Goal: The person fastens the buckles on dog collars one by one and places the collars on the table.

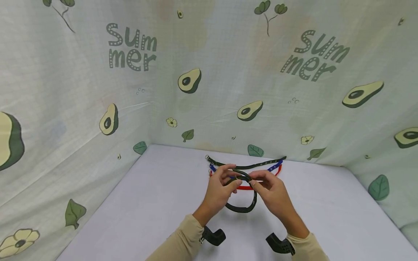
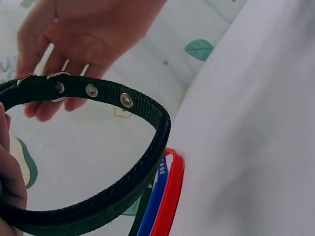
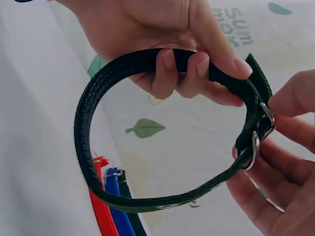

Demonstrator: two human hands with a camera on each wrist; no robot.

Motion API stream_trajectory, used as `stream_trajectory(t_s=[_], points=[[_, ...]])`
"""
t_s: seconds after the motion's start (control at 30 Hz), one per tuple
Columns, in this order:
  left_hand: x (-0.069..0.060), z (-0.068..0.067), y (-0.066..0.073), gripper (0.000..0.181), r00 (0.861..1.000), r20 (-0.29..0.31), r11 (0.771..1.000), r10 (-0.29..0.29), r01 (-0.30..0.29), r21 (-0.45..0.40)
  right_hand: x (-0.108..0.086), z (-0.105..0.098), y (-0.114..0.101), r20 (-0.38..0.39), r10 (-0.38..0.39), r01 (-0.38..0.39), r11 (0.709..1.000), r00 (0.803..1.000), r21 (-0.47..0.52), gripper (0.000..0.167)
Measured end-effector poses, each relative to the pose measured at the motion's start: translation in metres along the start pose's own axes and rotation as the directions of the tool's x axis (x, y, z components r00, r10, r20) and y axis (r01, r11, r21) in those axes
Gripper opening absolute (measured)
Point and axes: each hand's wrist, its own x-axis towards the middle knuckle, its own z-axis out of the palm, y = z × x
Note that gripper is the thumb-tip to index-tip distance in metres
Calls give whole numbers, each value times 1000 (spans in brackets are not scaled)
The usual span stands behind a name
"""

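A dark green dog collar (image 1: 240, 209) is bent into a loop and held up above the table between both hands. My left hand (image 1: 217, 186) grips the band, its fingers curled round it in the right wrist view. My right hand (image 1: 272, 190) pinches the collar beside the metal buckle (image 3: 268, 120), where the strap's pointed end (image 3: 259, 71) sticks up past the buckle. A metal D-ring (image 3: 255, 150) sits just below the buckle. Round metal eyelets (image 2: 126, 100) line the band in the left wrist view.
Behind the hands, a red collar (image 1: 245, 187), a blue collar (image 1: 275, 166) and another dark green collar (image 1: 258, 165) lie across the white table (image 1: 156, 203). The hands partly cover them. A printed curtain (image 1: 215, 130) stands behind the table and along its sides.
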Motion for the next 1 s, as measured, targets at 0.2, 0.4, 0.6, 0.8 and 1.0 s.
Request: stream_trajectory(t_s=[0.2, 0.4, 0.6, 0.8, 1.0], points=[[-1, 4, 0, 41, 1000, 26, 999, 17, -18, 51, -1, 2, -1, -3, -61, 61, 997, 998, -56, 18], [-1, 2, 0, 33, 996, 60, 992, -65, 58, 110, -2, 2, 0, -39, -135, 134, 991, 990, -21, 25], [0, -1, 1, 31, 992, 101, 993, -76, 66, 94, -1, 0, 1, -36, -210, 210, 978, 977, -1, 34], [1, -2, 2, 24, 996, 90, 997, -13, 6, 83, 1, -4, 1, -53, -232, 233, 972, 971, 10, 33], [-2, -1, 3, 23, 995, 95, 990, 5, -18, 140, -1, -4, 2, -59, -212, 216, 973, 975, 77, 28]])
